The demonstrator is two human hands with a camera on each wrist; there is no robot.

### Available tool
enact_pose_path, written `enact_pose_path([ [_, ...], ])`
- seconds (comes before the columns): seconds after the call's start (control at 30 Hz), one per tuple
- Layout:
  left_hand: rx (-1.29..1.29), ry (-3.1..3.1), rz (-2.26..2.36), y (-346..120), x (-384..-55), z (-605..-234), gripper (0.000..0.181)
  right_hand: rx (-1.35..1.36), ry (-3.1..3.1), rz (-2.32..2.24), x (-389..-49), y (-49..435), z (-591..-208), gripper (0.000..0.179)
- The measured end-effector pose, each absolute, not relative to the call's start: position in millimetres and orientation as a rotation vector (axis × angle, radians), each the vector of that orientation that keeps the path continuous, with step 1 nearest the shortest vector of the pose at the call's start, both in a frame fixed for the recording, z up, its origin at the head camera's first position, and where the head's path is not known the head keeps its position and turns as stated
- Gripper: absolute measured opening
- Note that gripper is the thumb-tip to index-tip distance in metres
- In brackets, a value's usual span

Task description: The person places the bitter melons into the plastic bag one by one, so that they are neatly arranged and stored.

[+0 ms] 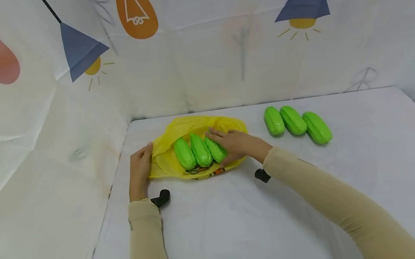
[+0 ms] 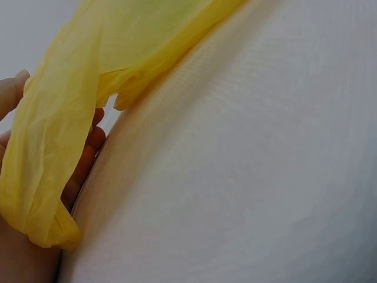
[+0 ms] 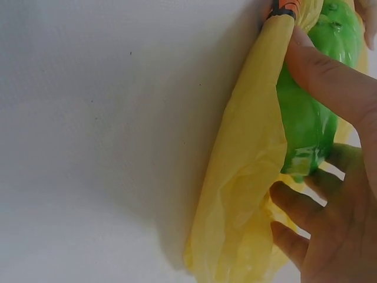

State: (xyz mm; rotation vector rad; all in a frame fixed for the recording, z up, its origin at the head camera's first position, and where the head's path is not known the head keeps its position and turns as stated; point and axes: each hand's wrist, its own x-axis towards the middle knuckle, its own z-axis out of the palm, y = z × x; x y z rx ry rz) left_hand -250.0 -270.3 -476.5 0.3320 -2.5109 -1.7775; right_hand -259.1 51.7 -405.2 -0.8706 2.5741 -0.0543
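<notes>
A yellow plastic bag (image 1: pixel 165 161) lies spread with its mouth toward the person. Two green, glossy, gourd-like vegetables (image 1: pixel 184 154) sit side by side in it. At the bag's left edge, my left hand (image 1: pixel 140 165) pinches the plastic; in the left wrist view thumb and fingers stand on either side of the yellow film (image 2: pixel 59 118). My right hand (image 1: pixel 236 143) holds a third green gourd (image 1: pixel 215 150) beside the others, with thumb along one side and fingers around its end. The right wrist view shows this gourd (image 3: pixel 309 118) partly behind the bag's front edge.
Three more green gourds (image 1: pixel 293 120) lie in a row on the white table (image 1: pixel 223 226), right of the bag. A patterned white sheet (image 1: pixel 198 72) hangs behind the table's back edge and down the left side. Black wrist mounts (image 1: pixel 161 198) stick out near both wrists.
</notes>
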Motion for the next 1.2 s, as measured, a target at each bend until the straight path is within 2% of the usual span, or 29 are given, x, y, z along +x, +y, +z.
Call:
enact_pose_path([
  [0.47, 0.316, -2.463, -1.811, -271, -251, -475, 0.053, -0.896, 2.551, 0.014, -259, 36, -398, 0.104],
  [0.9, 0.326, -2.491, -1.806, -270, -252, -473, 0.059, -0.877, 2.596, -0.101, -265, 49, -409, 0.106],
  [1.2, 0.334, -2.471, -1.832, -270, -249, -478, 0.055, -0.958, 2.623, -0.121, -263, 51, -418, 0.111],
])
